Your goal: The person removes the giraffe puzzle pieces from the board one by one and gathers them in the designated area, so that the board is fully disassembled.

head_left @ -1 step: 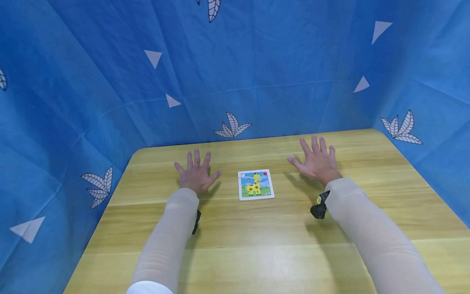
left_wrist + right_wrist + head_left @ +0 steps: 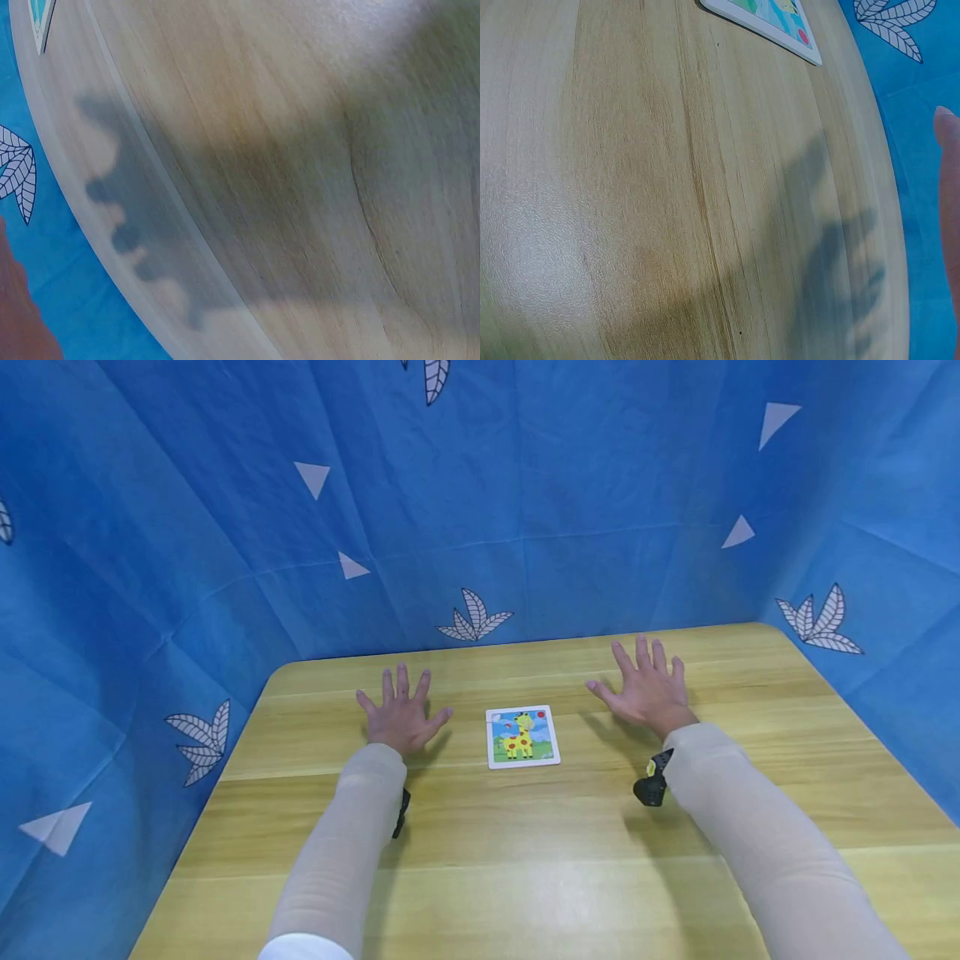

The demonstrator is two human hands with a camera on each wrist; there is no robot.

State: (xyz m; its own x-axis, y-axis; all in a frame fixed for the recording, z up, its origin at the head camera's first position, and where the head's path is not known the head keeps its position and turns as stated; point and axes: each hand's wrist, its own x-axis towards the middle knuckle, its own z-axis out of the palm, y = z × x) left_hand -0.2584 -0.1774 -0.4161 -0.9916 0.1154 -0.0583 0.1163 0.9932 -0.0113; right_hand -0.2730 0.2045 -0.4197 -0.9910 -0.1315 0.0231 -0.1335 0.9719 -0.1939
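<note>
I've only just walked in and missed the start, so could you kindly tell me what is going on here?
The person's left grip and right grip are stretched out over a wooden table, fingers spread. Between them, flat on the tabletop, lies a white-bordered giraffe picture. Neither grip touches it, so nothing is being handled at this moment.

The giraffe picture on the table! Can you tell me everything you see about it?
The giraffe picture is a flat, squarish panel with a white border. It shows a yellow giraffe with red spots against green and blue, and a red dot near its top right corner. It looks like stiff card or wood; I can't tell which. It lies face up on the wooden table, between the left hand and right hand. Neither hand touches it.
</note>
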